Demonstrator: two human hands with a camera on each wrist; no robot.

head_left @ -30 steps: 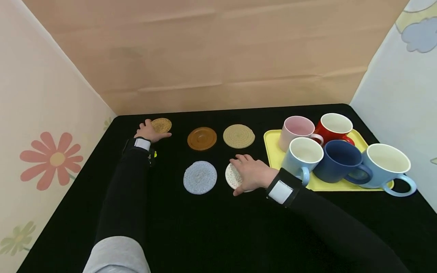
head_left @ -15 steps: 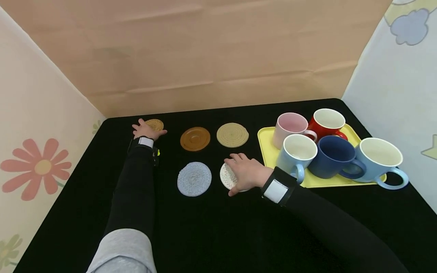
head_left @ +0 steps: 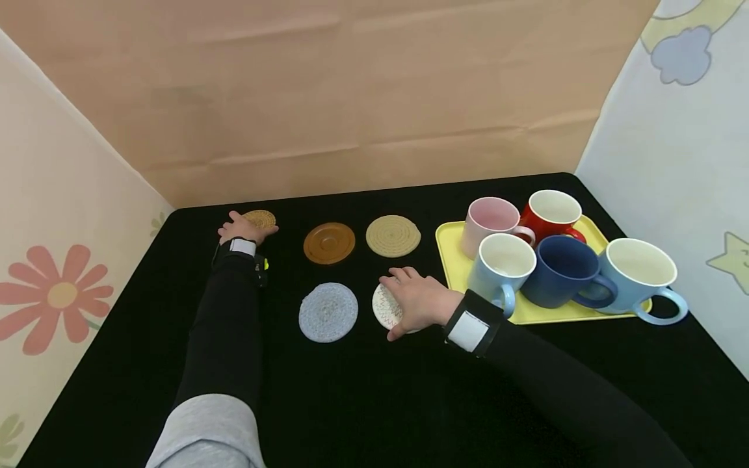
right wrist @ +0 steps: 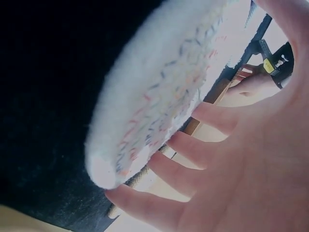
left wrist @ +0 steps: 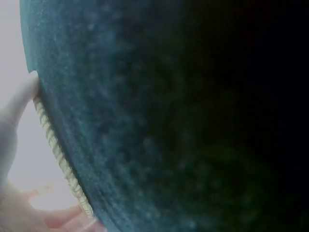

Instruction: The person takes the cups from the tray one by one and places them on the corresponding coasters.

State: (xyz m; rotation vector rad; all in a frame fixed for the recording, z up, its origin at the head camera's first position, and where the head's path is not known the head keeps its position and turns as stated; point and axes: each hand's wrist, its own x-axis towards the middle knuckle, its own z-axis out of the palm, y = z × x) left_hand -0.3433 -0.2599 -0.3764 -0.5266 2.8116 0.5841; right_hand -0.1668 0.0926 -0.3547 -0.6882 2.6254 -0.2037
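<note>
At the far left of the dark table, my left hand (head_left: 241, 229) spans a small woven straw coaster (head_left: 261, 218), fingers spread. In the left wrist view, its thumb and fingers sit at opposite ends of the coaster's braided edge (left wrist: 62, 157). My right hand (head_left: 418, 300) lies spread over a white coaster (head_left: 384, 308) with coloured flecks, covering its right part. The right wrist view has the fingertips lined up along the rim of this fuzzy white coaster (right wrist: 159, 92). Left of it lies a pale blue coaster (head_left: 328, 312).
Behind are a brown saucer-like disc (head_left: 329, 243) and a beige coiled coaster (head_left: 393, 236). On a yellow tray (head_left: 450, 260) at right stand a pink mug (head_left: 488, 227), a red mug (head_left: 544, 224), a navy mug (head_left: 552, 279) and two light blue mugs (head_left: 500, 270).
The head view has turned slightly right, so everything appears farther left. Both hands stay at the same coasters, with no clear shift of the coasters relative to one another.
</note>
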